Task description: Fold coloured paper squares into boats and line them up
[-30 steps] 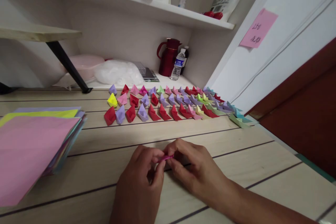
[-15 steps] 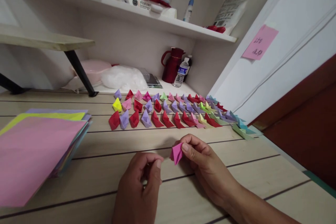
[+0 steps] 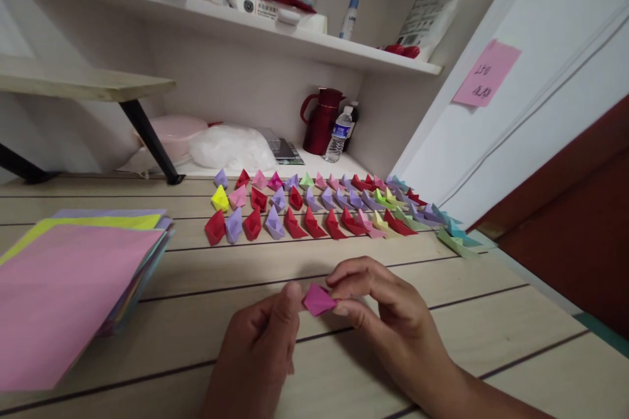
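A small folded magenta paper piece point(image 3: 317, 300) is pinched between the fingers of my right hand point(image 3: 383, 321) just above the wooden floor. My left hand point(image 3: 260, 347) is beside it, thumb tip touching the paper's left edge and the other fingers curled. Beyond my hands, several rows of finished folded paper boats point(image 3: 314, 208) in red, purple, pink, yellow and green stand on the boards. A stack of coloured paper sheets point(image 3: 73, 281), pink on top, lies to my left.
A low shelf at the back holds a dark red jug point(image 3: 322, 119), a water bottle point(image 3: 339, 135), a white plastic bag point(image 3: 230, 147) and a pink container point(image 3: 171, 131). A white door with a pink sticky note point(image 3: 486, 73) stands at right. A black table leg point(image 3: 150, 141) slants down at left.
A second ago both hands pressed the magenta paper together low down. The right hand then lifted it alone, and now the left thumb has come back to its edge.
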### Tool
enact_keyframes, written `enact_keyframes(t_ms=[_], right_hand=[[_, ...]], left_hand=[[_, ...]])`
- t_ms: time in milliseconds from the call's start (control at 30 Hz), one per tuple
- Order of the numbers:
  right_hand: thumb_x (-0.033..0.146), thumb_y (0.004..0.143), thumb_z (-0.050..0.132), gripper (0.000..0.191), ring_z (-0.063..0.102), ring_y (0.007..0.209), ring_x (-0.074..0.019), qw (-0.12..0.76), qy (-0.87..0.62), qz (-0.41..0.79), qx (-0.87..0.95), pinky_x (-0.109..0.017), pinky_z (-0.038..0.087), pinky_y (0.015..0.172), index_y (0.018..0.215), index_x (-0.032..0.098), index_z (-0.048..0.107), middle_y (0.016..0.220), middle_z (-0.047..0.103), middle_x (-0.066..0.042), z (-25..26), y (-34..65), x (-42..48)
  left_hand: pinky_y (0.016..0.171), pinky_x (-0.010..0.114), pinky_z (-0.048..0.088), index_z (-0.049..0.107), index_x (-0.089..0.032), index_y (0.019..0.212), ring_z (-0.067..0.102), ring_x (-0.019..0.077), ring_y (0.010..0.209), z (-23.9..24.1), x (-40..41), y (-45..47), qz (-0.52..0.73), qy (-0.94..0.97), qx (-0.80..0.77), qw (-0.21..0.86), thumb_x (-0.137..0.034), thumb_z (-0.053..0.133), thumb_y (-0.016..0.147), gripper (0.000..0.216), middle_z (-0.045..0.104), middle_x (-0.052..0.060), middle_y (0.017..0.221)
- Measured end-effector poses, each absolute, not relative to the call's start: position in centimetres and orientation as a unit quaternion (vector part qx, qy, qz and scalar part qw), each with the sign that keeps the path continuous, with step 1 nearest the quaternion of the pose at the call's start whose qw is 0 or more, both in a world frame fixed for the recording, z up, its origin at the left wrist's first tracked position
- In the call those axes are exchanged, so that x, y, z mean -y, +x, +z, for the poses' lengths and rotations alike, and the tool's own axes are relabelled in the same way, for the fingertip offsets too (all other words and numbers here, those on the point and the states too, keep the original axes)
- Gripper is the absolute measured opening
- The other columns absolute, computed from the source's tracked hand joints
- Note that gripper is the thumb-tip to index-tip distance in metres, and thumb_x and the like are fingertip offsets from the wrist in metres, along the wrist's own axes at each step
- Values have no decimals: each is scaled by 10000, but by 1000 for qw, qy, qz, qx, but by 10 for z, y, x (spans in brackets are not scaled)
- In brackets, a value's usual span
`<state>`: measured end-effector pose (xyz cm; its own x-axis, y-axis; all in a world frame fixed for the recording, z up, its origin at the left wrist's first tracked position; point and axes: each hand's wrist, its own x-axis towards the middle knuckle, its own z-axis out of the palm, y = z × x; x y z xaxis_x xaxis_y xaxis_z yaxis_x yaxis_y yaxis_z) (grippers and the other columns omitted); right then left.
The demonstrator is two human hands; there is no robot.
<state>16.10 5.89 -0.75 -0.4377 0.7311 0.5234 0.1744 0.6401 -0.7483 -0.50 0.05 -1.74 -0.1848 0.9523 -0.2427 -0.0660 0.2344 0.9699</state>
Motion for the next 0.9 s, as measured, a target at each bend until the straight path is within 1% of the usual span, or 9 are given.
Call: enact_keyframes(t_ms=[67,167,300,433,533,667,767,833,900], right_hand=[[153,879,683,80,642,905,-171,452,-271,268,806,-268,503,798,901,222,718,947,688,-48,-6,161,-58],[128,871,687,103,644,910,-174,446,-257,254,819,-278,511,805,932,205,718,937,692,-54,-6,161,-59],[121,885,666,111,644,925,-174,436,-248,260,825,-292,506,830,951,199,710,955,695,-55,-7,160,-60],[131,884,670,102,637,938,-172,432,-244,270,825,-290,507,837,956,200,693,940,695,-51,-6,158,-59],[128,879,659,109,626,958,-174,428,-239,277,827,-294,507,840,963,194,678,981,680,-62,-4,158,-58],[57,828,631,171,615,985,-178,413,-244,269,835,-313,488,869,930,194,644,1007,660,-55,-1,157,-57],[9,765,604,221,614,974,-181,412,-253,264,834,-325,477,862,888,192,606,1010,648,-49,0,156,-56],[-6,733,597,249,614,967,-180,410,-257,267,833,-329,470,863,878,196,587,1008,648,-41,0,156,-56],[-13,713,596,268,613,966,-181,409,-259,271,832,-332,465,870,875,199,585,1004,648,-36,0,155,-57]], left_hand=[[490,239,268,380,-217,467,327,98,450,-20,-3,-8,480,376,-599,519,-686,582,743,580,340,-55,404],[454,237,229,432,-217,497,294,83,405,-24,-7,-10,467,372,-611,519,-715,623,679,563,337,-70,376],[438,219,231,538,-211,594,264,69,387,-28,-10,-10,477,362,-610,519,-645,651,674,456,315,-99,372],[443,219,259,520,-210,550,278,69,386,-27,-11,-12,476,364,-614,514,-611,669,668,443,312,-96,359],[444,222,258,508,-211,525,271,70,390,-25,-11,-13,471,364,-611,522,-611,681,657,456,301,-95,365],[440,220,207,529,-207,540,238,68,404,-23,-9,-11,458,363,-623,519,-612,683,645,446,321,-88,375],[441,219,138,598,-196,632,215,70,431,-20,-8,-9,447,360,-642,508,-615,685,635,428,330,-87,395],[441,216,121,626,-192,692,202,70,442,-18,-7,-8,446,353,-645,510,-622,684,629,439,308,-94,414],[441,215,121,640,-188,706,203,70,446,-17,-6,-7,446,353,-647,508,-626,676,634,445,307,-92,422]])
